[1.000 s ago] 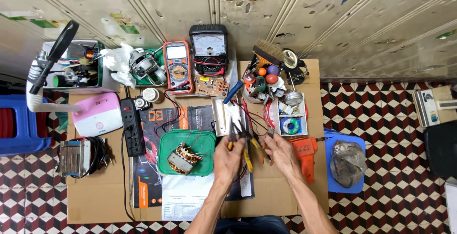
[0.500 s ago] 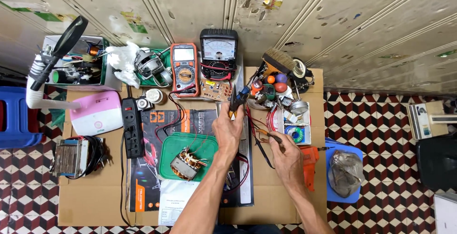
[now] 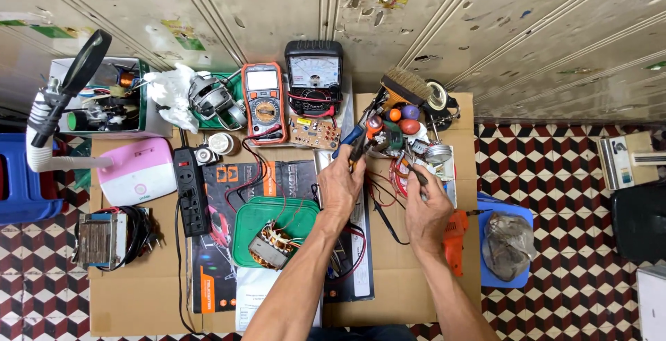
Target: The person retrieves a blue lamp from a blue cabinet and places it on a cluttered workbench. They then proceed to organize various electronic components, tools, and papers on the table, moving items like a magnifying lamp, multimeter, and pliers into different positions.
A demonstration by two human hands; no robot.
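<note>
Two hands are busy over a cardboard-covered table [image 3: 139, 299]. The left hand [image 3: 340, 185] has its fingers wrapped tight around one pair of pliers [image 3: 355, 140] with blue and orange handles. The pliers point up toward a heap of small tools [image 3: 399, 129] at the far edge of the table. The right hand [image 3: 429, 206] has its fingers pinched together on one thin dark tool [image 3: 416, 171]; it is too small to tell just what it is. The two hands are near each other, not touching.

At the back stand two meters side by side: one orange meter [image 3: 263, 101] and one black meter [image 3: 313, 77]. A small circuit board [image 3: 313, 131] lies just in front of the black one. One brush [image 3: 402, 86] rests beside the heap of tools.

Just left of the left arm sits one green tray [image 3: 250, 226] with one transformer [image 3: 274, 244] in it. Further left are one black power strip [image 3: 191, 192], one pink box [image 3: 135, 171] and one more transformer [image 3: 104, 237] near the table's edge. One orange drill [image 3: 454, 240] lies just right of the right hand.
</note>
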